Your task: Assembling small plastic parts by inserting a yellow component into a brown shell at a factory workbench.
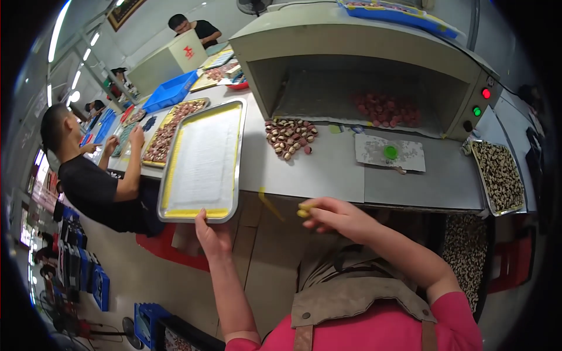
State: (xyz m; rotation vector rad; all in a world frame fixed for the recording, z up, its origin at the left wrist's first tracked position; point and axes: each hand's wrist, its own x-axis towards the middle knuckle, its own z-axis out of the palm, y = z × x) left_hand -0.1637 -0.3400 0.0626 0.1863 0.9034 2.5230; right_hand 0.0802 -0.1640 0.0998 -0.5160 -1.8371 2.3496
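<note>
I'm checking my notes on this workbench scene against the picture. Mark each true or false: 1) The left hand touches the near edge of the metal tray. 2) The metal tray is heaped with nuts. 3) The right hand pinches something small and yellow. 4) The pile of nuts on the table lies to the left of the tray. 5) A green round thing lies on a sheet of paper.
1) True: the left hand is at the near rim of the metal tray.
2) False: it holds only a pale liner.
3) True: the right hand pinches a small yellow piece.
4) False: the pile of nuts lies to the tray's right.
5) True: the green round thing lies on the sheet of paper.
</note>
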